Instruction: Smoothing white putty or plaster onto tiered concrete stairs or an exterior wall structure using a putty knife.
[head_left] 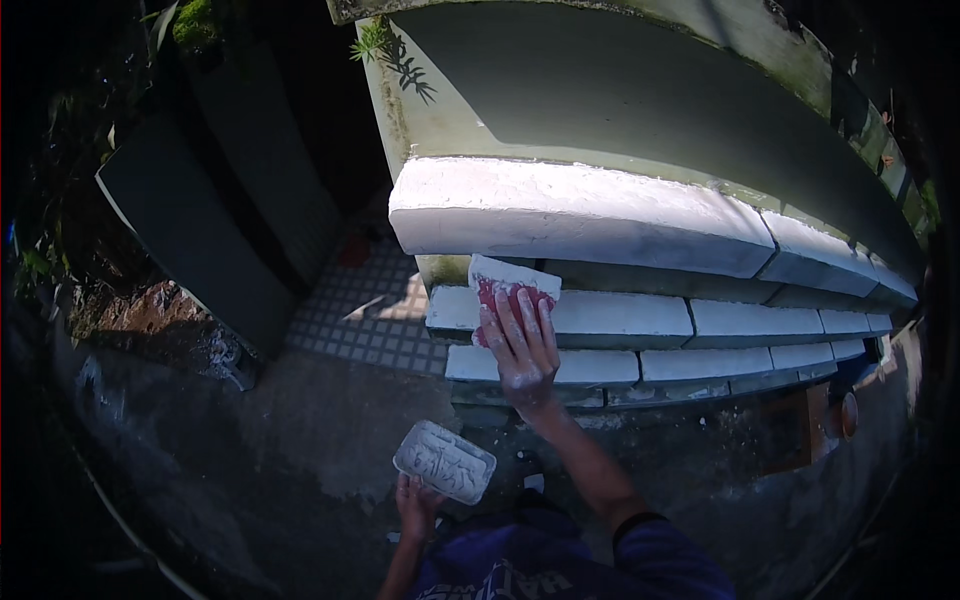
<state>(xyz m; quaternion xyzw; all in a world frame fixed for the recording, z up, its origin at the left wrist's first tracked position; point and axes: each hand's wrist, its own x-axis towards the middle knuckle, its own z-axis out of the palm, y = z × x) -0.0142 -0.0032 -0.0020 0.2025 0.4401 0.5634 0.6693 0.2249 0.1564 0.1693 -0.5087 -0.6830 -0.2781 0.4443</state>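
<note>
My right hand (525,360) is stretched out in front of me, dusted with white, its fingers pressed along a red flat piece (486,293). A broad white band covers that piece's far edge; whether it is a spreader or a pad I cannot tell. It is held over the upper row of white blocks (620,315), just below a thick white-coated ledge (580,215). Lower and nearer my body, my left hand (414,497) grips a shallow rectangular tray (446,462) by its near-left side. White paste is smeared across the tray's inside.
Another row of white blocks (540,368) runs below, bending away right. A greenish wall (640,100) rises behind the ledge. Left of the blocks lie a tiled floor patch (370,328) and a dark upright panel (190,220). A wooden frame (790,430) lies at right.
</note>
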